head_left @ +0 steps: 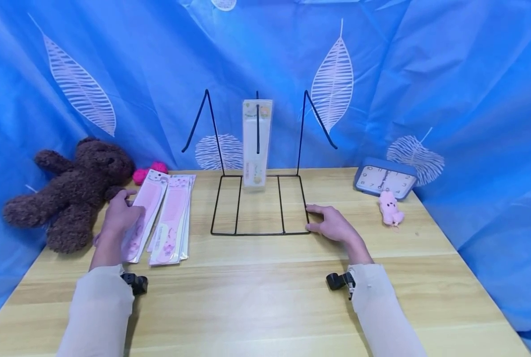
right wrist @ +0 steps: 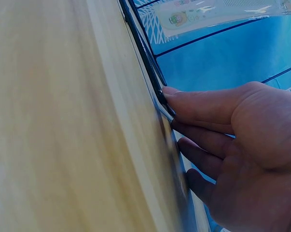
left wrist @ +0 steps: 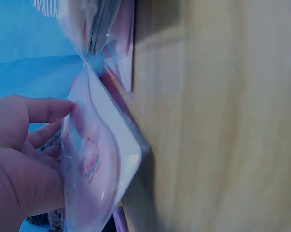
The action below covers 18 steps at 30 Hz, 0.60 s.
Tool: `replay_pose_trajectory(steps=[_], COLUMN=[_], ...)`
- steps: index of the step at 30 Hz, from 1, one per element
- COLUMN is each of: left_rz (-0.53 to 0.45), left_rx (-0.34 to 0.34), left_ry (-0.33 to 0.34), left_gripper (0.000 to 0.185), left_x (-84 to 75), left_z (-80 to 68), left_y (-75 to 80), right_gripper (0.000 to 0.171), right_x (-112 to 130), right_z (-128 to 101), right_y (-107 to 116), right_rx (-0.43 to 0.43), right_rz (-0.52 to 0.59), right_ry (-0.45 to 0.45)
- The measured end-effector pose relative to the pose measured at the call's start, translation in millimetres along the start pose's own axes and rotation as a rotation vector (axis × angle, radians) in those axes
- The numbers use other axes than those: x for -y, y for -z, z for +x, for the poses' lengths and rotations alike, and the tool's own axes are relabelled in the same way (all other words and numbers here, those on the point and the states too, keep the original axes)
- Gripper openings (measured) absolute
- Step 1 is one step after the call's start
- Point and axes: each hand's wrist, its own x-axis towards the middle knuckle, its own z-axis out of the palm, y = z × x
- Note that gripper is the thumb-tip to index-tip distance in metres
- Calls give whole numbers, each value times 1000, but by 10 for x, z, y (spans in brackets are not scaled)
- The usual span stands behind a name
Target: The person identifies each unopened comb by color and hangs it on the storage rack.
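Note:
At the left, my left hand (head_left: 121, 215) pinches the outer edge of a long, flat pink packet (head_left: 144, 213). In the left wrist view, this clear plastic packet (left wrist: 94, 159) tilts off the table and shows a cartoon print and a wavy inner edge. Several similar pink packets (head_left: 171, 223) lie stacked beside it. A black wire rack (head_left: 260, 233) stands at mid-table, with a pale cartoon packet (head_left: 249, 136) hanging on its middle hook. My right hand (head_left: 334, 224) touches the rack's right front corner, thumb and fingertips along the low bar, fingers fairly straight.
Left of the packets lies a brown plush toy (head_left: 80, 186), with a bright pink item (head_left: 158, 167) behind them. A blue clock (head_left: 385, 177) and a small pink plush (head_left: 389, 208) sit at the right rear. A blue leaf-print curtain (head_left: 265, 49) hangs behind the table.

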Motion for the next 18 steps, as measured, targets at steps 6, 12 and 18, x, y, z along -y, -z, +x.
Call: replay_pose_trajectory(steps=[6, 12, 18], left_rz=[-27, -68, -137], left_rx=[-125, -162, -162], left_ry=[-75, -106, -199], left_gripper=[58, 53, 51], left_x=[-81, -251, -382], left_z=[-10, -60, -88], left_y=[40, 115, 147], right_gripper=[61, 60, 60], right_x=[21, 27, 26], right_z=[2, -8, -15], right_y=[-5, 5, 8], right_rx=[1, 2, -3], right_rz=[-5, 0, 0], right_ry=[-4, 0, 3])
